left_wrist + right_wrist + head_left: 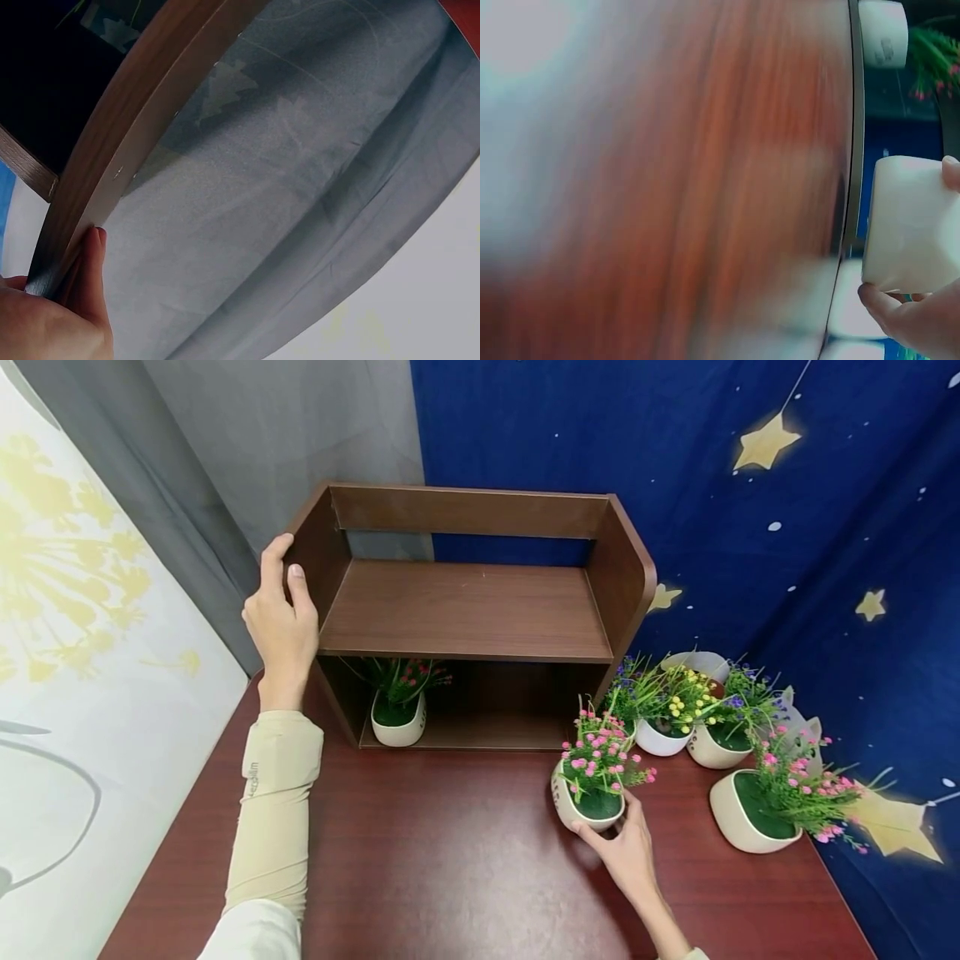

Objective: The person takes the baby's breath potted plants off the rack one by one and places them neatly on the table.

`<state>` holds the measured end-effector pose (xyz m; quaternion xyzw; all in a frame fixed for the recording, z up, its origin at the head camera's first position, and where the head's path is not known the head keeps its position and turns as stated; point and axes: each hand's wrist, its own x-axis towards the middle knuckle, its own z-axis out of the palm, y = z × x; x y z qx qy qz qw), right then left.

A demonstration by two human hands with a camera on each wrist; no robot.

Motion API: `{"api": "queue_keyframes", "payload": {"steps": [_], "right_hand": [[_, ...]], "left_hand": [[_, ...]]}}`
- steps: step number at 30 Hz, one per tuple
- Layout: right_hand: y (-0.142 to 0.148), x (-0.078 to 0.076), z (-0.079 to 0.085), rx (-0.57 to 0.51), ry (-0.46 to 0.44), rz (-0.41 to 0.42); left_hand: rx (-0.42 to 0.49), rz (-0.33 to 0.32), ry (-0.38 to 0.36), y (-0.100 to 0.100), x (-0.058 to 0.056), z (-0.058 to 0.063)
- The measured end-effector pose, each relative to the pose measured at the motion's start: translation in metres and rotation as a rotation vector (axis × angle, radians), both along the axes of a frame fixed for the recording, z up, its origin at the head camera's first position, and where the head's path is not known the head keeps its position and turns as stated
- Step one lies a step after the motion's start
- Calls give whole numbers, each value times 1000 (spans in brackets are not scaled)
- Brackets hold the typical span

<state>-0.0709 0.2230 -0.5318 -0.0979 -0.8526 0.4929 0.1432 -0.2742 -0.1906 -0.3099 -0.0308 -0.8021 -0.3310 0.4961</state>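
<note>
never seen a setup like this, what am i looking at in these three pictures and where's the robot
There is no robot here: a person is working with two bare hands. The wide picture comes from a camera worn on the head, looking forward and down. The other two come from cameras on the wrists, each showing that hand close up.

The left hand grips the side edge of a brown wooden shelf, which stands on a reddish-brown table. The right hand holds a pale pot with pink flowers. Another potted plant sits in the shelf's lower compartment, and more potted plants stand to the right of the shelf.
</note>
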Motion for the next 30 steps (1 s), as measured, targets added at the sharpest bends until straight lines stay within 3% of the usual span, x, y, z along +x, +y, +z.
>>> {"api": "queue_keyframes", "payload": {"steps": [8, 30], "right_hand": [[36, 12, 4, 36, -28, -60], [91, 18, 5, 44, -97, -174]], "left_hand": [[0, 11, 10, 1, 0, 2], [-10, 5, -4, 0, 2, -1]]}}
